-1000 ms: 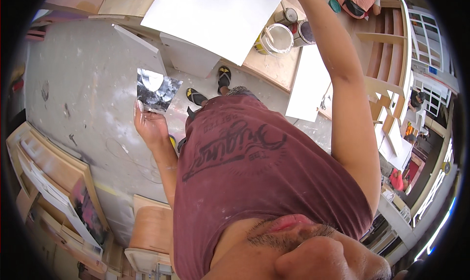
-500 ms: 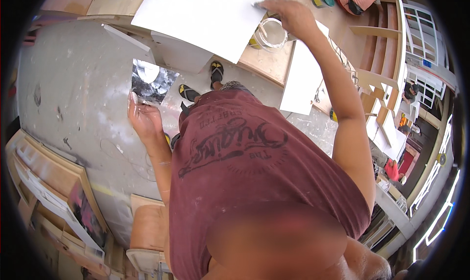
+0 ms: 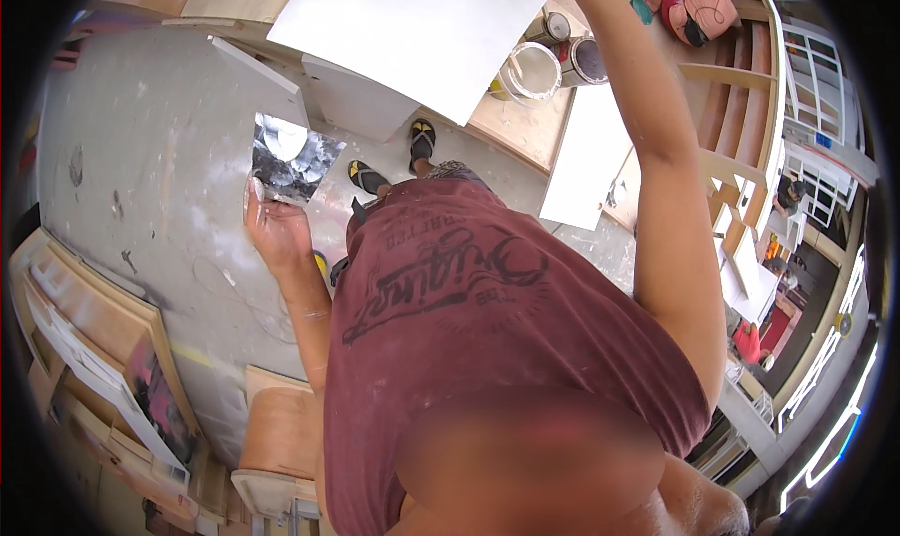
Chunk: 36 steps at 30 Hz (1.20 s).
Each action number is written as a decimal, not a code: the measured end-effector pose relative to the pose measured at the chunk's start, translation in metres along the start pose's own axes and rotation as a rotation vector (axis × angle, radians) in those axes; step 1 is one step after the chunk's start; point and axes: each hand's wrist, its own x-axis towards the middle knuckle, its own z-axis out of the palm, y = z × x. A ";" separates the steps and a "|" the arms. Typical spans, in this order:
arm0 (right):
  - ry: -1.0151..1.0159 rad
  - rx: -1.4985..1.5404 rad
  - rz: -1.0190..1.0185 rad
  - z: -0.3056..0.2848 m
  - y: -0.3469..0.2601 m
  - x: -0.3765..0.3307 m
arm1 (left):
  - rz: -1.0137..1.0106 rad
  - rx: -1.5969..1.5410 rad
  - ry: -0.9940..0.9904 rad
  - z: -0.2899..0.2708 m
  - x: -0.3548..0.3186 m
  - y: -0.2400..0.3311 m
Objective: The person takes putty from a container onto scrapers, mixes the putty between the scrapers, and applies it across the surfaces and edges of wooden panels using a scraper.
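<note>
1. Nearest the camera, the person's maroon shirt (image 3: 469, 330) fills the middle of the view, with both bare arms reaching away from it.
2. The left hand (image 3: 277, 231) is held out low over the grey floor (image 3: 122, 161). Its fingers (image 3: 255, 199) are clamped on the lower edge of a square sheet smeared grey and black (image 3: 292, 158), a flat pad or piece of abrasive paper; I cannot tell which.
3. That sheet lies just beyond the fingertips, angled up and away toward the panel, its top corner close to a grey-white box (image 3: 361, 100) that stands under the board.
4. The right arm goes far up the right side of the view, and the right hand passes out of sight at the top edge, so its fingers cannot be judged.
5. The large white panel (image 3: 412, 30) lies flat and raised, well beyond the left hand, its long axis running left to right. It looks smooth, evenly white and matt. The right arm ends at its far right corner, so that arm is nearer.
6. Farther off, paint cans (image 3: 572, 53) and a clear tub (image 3: 530, 72) stand on a wooden bench (image 3: 525, 128) beside the panel.
</note>
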 end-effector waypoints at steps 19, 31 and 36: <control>0.133 -0.057 -0.008 0.017 0.004 -0.165 | -0.017 0.001 -0.086 0.003 0.006 0.005; 0.040 -0.035 0.074 0.018 0.002 0.004 | -0.037 -0.035 -0.044 -0.010 0.006 0.004; -0.086 -0.094 0.088 0.021 0.001 0.005 | 0.004 -0.009 0.036 -0.001 -0.001 -0.002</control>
